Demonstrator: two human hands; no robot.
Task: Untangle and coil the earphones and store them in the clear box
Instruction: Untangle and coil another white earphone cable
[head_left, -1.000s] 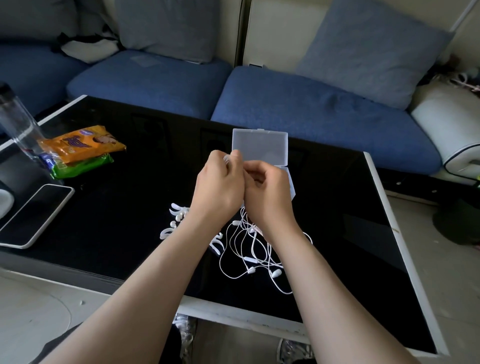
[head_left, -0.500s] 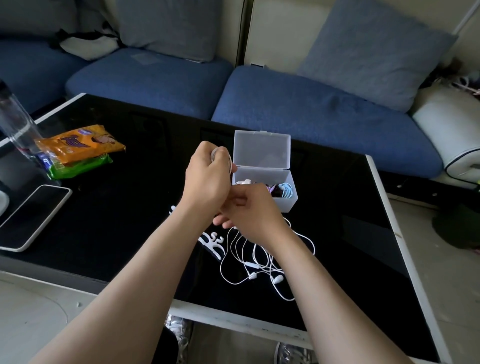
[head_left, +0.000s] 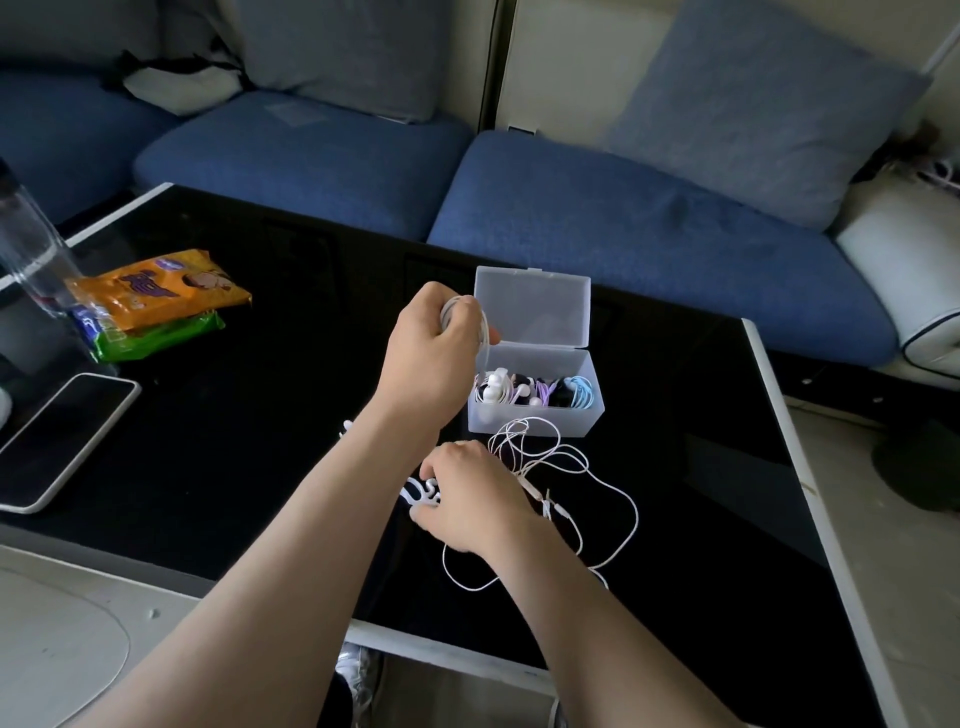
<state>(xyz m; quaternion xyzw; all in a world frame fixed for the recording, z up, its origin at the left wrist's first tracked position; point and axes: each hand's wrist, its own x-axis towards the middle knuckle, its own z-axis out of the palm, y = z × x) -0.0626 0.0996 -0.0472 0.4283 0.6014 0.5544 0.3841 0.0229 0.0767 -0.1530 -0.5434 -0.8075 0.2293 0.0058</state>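
- Orange packet (head_left: 161, 291) on the table: bold purple lettering and a small purple oval badge, perhaps a brand mark, both too blurred to read.
- Green packet (head_left: 156, 338) beneath it: print illegible.
- No text can be read anywhere.

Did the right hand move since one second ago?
Yes. The right hand came away from the clear box, toward the person, leaving the left hand with its coiled cable, and is now by the loose white earphones.

Head-worn — forward, downward; close above table (head_left: 234, 467)
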